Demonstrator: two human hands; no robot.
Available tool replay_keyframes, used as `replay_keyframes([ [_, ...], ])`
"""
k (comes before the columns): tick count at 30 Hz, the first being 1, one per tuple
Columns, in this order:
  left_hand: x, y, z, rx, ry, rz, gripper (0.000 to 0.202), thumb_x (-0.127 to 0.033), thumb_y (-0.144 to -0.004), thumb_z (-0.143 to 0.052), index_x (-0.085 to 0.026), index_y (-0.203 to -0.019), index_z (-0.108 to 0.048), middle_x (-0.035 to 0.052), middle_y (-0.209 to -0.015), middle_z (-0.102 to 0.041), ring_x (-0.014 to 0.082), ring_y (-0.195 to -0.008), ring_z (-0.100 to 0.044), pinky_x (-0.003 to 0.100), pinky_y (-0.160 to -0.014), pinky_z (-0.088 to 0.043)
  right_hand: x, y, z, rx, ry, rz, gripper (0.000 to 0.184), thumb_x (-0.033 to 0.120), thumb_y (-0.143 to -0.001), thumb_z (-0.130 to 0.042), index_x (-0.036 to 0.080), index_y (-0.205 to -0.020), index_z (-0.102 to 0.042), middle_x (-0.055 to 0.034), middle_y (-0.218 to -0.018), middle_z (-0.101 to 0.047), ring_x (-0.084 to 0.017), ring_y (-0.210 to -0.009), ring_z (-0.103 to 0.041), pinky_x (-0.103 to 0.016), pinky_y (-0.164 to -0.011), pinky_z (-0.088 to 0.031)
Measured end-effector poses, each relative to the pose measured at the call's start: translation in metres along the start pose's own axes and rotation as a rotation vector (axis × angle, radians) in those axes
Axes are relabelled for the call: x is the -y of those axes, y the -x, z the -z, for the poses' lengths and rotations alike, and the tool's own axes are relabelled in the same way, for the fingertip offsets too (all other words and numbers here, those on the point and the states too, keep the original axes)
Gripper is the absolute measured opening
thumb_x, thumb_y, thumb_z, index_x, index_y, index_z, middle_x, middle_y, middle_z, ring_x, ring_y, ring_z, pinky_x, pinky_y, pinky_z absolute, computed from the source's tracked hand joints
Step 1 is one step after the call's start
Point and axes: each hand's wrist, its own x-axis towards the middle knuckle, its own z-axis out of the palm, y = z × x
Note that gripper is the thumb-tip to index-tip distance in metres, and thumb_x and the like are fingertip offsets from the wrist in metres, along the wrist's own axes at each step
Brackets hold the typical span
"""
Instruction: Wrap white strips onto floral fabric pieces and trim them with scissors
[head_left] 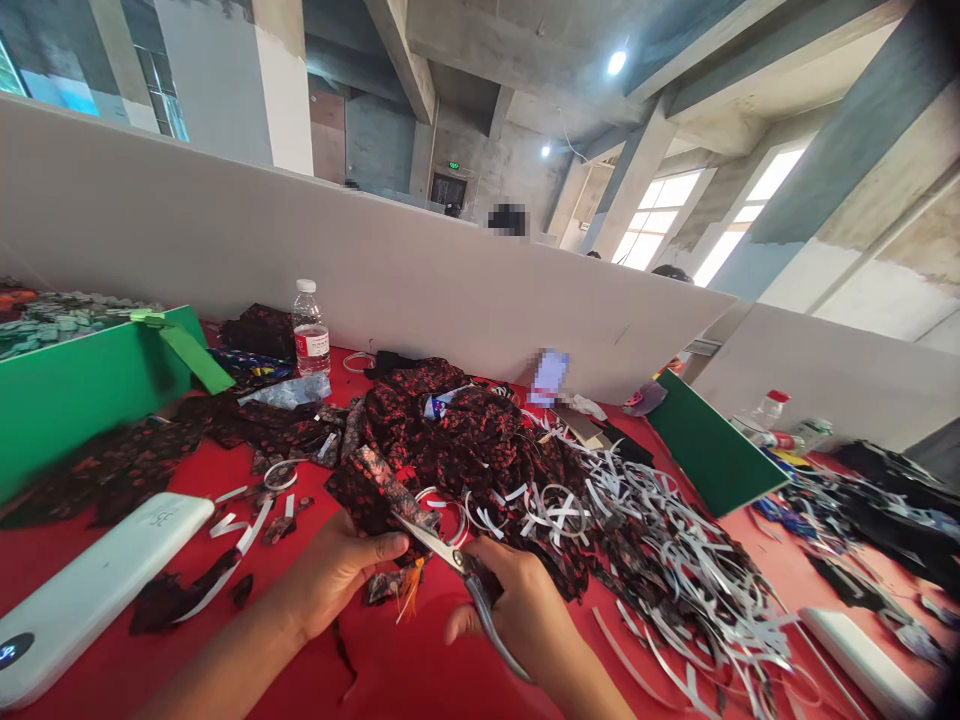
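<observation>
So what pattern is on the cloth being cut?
Black cloth with a red flower-like print, clearest in the head view.

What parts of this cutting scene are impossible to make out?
- Head view: scissors handles, hidden inside the right hand.
- White device, cut off by the left edge.
- Bottle label text, too small.
- Item by the partition, blurred.

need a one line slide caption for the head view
Right hand works scissors into dark red-patterned fabric pinched by the left hand, amid white strips on a red table.
</observation>
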Motion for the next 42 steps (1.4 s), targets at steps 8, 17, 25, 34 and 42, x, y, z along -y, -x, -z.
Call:
replay_keyframes([
  [8,0.002,-0.001,0.002,0.042,0.048,0.009,0.024,-0.021,-0.059,-0.082,-0.017,-0.080,-0.073,0.0049,-0.080,-0.076,0.0222,-0.077,-0.069,0.034,-0.072,-0.054,-0.002,0.000,-0.004,-0.024,0.009,-0.017,0.052,0.061,-0.061,-0.071,0.016,-0.087,-0.066,0.0047,-0.060,-0.048,-0.010,-0.055,-0.036,-0.020,-0.051,-0.027],
  [17,0.002,-0.001,-0.004,0.021,0.104,0.005,0.021,-0.027,-0.066,-0.077,-0.016,-0.082,-0.070,0.0043,-0.083,-0.074,0.0195,-0.076,-0.067,0.031,-0.070,-0.055,-0.008,0.000,-0.012,-0.058,0.020,-0.026,0.042,0.053,-0.066,-0.071,0.017,-0.087,-0.064,0.0057,-0.059,-0.046,-0.010,-0.054,-0.032,-0.019,-0.050,-0.026],
  [25,0.008,-0.002,-0.003,0.049,0.179,0.011,0.018,-0.021,-0.063,-0.080,-0.017,-0.079,-0.073,0.0026,-0.081,-0.075,0.0166,-0.075,-0.067,0.028,-0.076,-0.054,-0.007,0.000,-0.014,-0.082,0.028,0.018,0.038,0.048,-0.068,-0.071,0.018,-0.092,-0.065,0.0048,-0.061,-0.049,-0.011,-0.055,-0.037,-0.020,-0.052,-0.027],
  [34,0.008,-0.003,-0.002,0.051,0.173,0.015,0.018,-0.024,-0.062,-0.080,-0.016,-0.077,-0.073,0.0038,-0.082,-0.076,0.0181,-0.077,-0.068,0.028,-0.075,-0.054,-0.005,0.001,-0.013,-0.072,0.037,-0.013,0.039,0.050,-0.067,-0.071,0.017,-0.086,-0.065,0.0045,-0.058,-0.048,-0.011,-0.053,-0.035,-0.020,-0.049,-0.027],
  [42,0.008,-0.002,-0.001,0.020,0.211,0.027,0.021,-0.023,-0.058,-0.083,-0.017,-0.076,-0.073,0.0021,-0.081,-0.076,0.0175,-0.077,-0.069,0.026,-0.073,-0.054,-0.005,0.000,-0.014,-0.076,0.037,-0.013,0.041,0.052,-0.066,-0.071,0.017,-0.088,-0.066,0.0047,-0.059,-0.049,-0.010,-0.053,-0.034,-0.019,-0.050,-0.028],
])
